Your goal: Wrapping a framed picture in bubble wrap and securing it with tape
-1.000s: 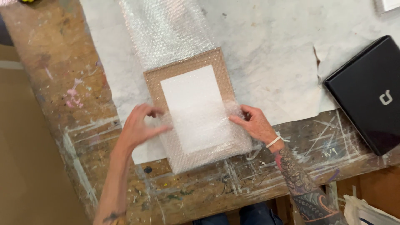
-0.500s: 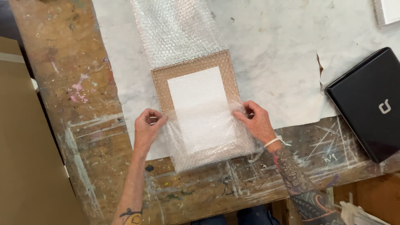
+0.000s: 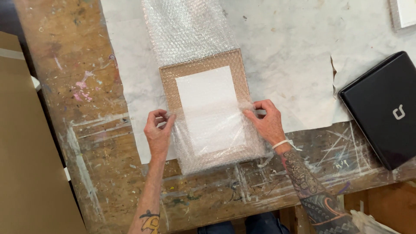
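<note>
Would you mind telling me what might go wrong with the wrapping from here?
The bubble wrap flap is held only at its two corners by the left hand and right hand, so it may spring back. The frame overhangs the torn paper sheet, so it could scuff on the paint-crusted workbench.

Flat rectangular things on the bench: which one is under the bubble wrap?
The brown-bordered frame with the white centre, held between left hand and right hand. The black laptop at right lies bare, untouched.
</note>
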